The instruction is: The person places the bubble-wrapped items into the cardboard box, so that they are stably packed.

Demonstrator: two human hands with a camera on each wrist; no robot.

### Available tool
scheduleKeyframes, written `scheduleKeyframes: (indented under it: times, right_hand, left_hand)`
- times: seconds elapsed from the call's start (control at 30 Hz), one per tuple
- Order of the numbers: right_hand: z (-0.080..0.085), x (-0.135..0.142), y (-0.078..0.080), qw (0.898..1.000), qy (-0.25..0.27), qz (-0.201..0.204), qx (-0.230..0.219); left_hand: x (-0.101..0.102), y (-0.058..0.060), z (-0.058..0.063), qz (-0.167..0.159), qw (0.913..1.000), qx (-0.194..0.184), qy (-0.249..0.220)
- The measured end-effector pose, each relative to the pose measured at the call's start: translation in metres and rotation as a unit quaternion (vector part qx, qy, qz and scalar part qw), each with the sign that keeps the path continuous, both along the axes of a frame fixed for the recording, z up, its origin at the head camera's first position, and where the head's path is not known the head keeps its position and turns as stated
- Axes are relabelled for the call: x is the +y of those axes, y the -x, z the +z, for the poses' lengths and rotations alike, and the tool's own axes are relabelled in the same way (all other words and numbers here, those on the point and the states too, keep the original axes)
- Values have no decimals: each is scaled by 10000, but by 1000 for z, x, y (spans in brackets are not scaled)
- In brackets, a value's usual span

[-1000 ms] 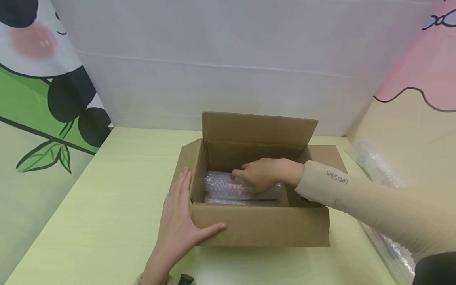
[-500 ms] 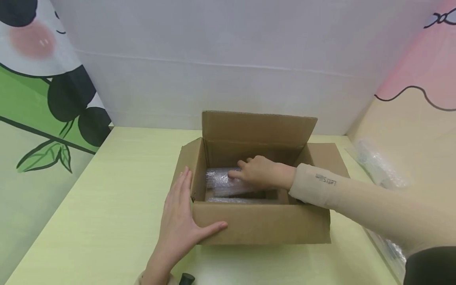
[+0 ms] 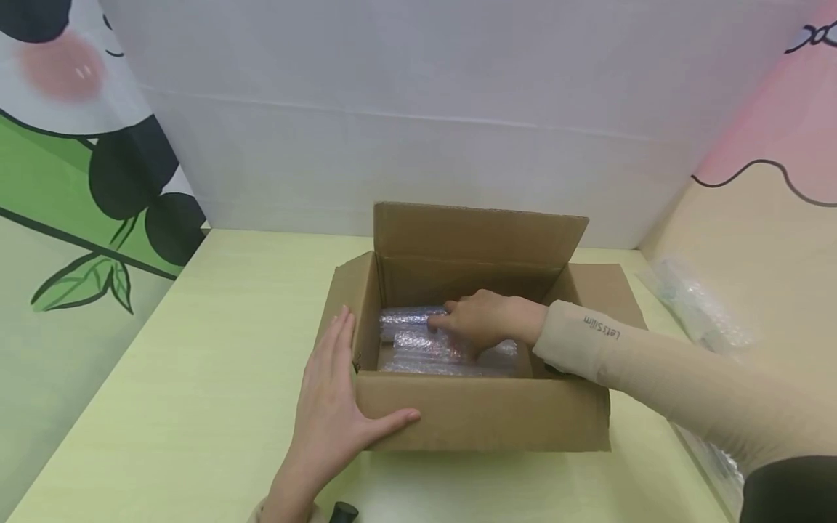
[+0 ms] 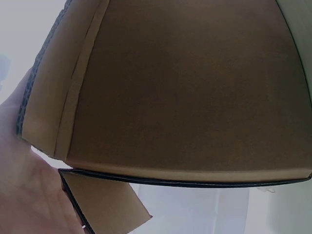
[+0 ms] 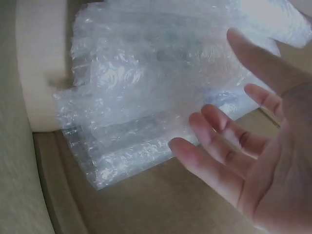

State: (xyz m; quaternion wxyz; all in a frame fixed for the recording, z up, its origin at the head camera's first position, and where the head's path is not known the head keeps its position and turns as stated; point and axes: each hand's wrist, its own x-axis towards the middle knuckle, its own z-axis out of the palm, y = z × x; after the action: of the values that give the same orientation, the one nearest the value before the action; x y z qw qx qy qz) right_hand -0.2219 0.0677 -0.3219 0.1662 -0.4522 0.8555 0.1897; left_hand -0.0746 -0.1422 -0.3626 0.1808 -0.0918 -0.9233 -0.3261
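A cardboard box stands with its flaps spread out. My left hand rests at its near left corner, fingers straight along the left flap and thumb over the front flap. Inside the box lie clear bubble-wrap packages, one at the back and one nearer the front. My right hand reaches down into the box over them. In the right wrist view its thumb and fingers are spread apart, fingertips right at the bubble wrap. What the wrapping contains is blurred.
More bubble-wrapped items lie along the right edge of the pale yellow table. A small black cylindrical object shows at the bottom edge. A white cloth hangs behind the box.
My right hand shifted back and forth inside the box. The bubble wrap beneath it has moved, and one package now shows apart at the back. The left hand stays at the corner.
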Motion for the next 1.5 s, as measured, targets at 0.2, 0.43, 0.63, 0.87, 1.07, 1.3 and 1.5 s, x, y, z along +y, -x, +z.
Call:
scheduleKeyframes:
  times: [0.2, 0.43, 0.63, 0.87, 1.07, 1.3, 1.5]
  right_hand:
    - [6, 2, 3, 9994, 10, -186, -300]
    - [23, 5, 6, 9936, 320, -654, -861]
    - [53, 15, 6, 9822, 983, -848, -1359]
    - [93, 39, -5, 9636, 2078, -796, -1483]
    - [111, 71, -17, 9420, 3113, -738, -1017]
    - [121, 120, -46, 8934, 4290, -1182, -619]
    - [118, 166, -82, 8560, 5024, -1107, 506]
  left_hand:
    - [0, 0, 1, -5, 10000, -33, 24]
    - [-1, 1, 2, -35, 10000, -18, 2]
    - [0, 1, 3, -68, 10000, 6, 3]
    - [1, 2, 2, -76, 9999, -93, -2]
    - [1, 1, 2, -33, 9998, -202, 22]
    - [1, 1, 2, -55, 9998, -213, -27]
    - [0, 0, 2, -23, 9997, -210, -82]
